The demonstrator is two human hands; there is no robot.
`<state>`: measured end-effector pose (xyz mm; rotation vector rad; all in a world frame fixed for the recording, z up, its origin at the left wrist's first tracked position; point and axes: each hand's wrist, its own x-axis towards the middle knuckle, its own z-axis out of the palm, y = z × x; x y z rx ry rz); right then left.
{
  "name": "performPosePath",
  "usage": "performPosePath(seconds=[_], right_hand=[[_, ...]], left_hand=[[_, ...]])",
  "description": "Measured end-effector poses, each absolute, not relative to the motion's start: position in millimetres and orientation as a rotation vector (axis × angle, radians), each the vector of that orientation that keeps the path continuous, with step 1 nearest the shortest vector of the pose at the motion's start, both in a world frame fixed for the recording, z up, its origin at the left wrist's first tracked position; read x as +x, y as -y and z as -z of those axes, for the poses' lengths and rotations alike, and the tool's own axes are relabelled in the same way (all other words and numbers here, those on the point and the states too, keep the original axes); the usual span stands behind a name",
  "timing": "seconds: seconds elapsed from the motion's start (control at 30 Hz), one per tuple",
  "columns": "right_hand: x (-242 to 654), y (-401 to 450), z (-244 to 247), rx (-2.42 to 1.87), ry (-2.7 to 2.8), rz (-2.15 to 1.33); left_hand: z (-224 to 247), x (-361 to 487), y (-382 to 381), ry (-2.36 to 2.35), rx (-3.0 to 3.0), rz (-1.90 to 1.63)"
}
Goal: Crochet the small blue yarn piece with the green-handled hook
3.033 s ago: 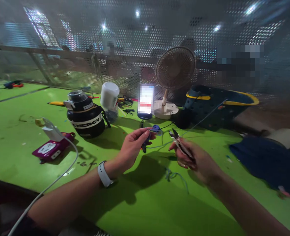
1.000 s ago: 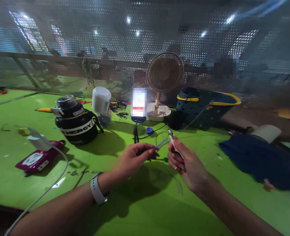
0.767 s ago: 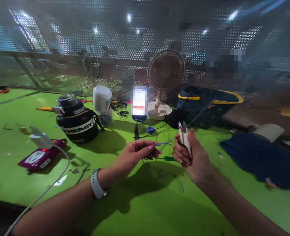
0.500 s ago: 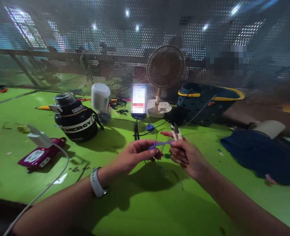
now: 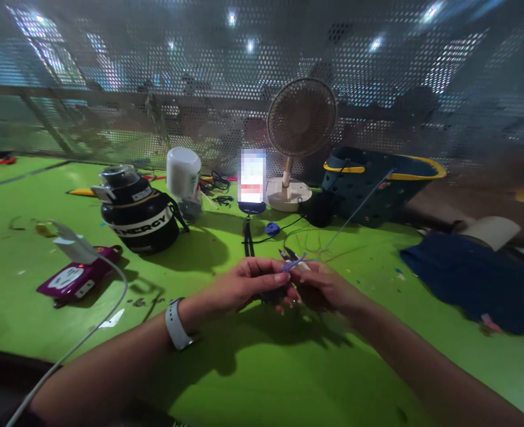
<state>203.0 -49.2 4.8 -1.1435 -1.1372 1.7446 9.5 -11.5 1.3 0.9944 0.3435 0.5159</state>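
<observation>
Between finger and thumb, my left hand [image 5: 255, 283] pinches a small piece of purple yarn work [image 5: 291, 265], mostly hidden by the fingers. My right hand [image 5: 326, 286] is closed around small white-handled snips [image 5: 298, 261], whose dark blades point up and left, right beside the yarn. The two hands nearly touch at the fingertips. A pale strand of yarn [image 5: 346, 222] runs from the hands up to the dark basket [image 5: 368, 190]. Beyond the hands, a small blue crocheted piece [image 5: 271, 229] lies on the green table [image 5: 262, 379].
A lit phone [image 5: 252, 178] stands before a round fan [image 5: 301, 118]. At the left are a black flask [image 5: 141, 222], a white container [image 5: 183, 172] and a purple power strip [image 5: 77, 279] with a cable. Dark blue cloth [image 5: 470, 279] lies at the right.
My right hand has moved left, close against my left hand. The snips have come down and left with it, and the stretch of purple yarn between the hands is shorter.
</observation>
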Motion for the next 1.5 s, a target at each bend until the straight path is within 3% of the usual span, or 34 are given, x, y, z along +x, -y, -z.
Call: performPosePath(seconds=[0.4, 0.63, 0.93, 1.5], right_hand=[[205, 45, -3, -1.182, 0.966, -1.515], [195, 57, -3, -1.115, 1.285, -1.678], [224, 37, -11, -1.319, 1.158, -1.156], [268, 15, -21, -1.198, 0.679, -0.863]], left_hand=[[-10, 0, 1, -0.229, 0.761, -0.568], [-18, -9, -13, -0.219, 0.812, -0.708], [-13, -19, -40, -0.51, 0.996, -0.769], [-6, -17, -41, -0.65, 1.189, -0.627]])
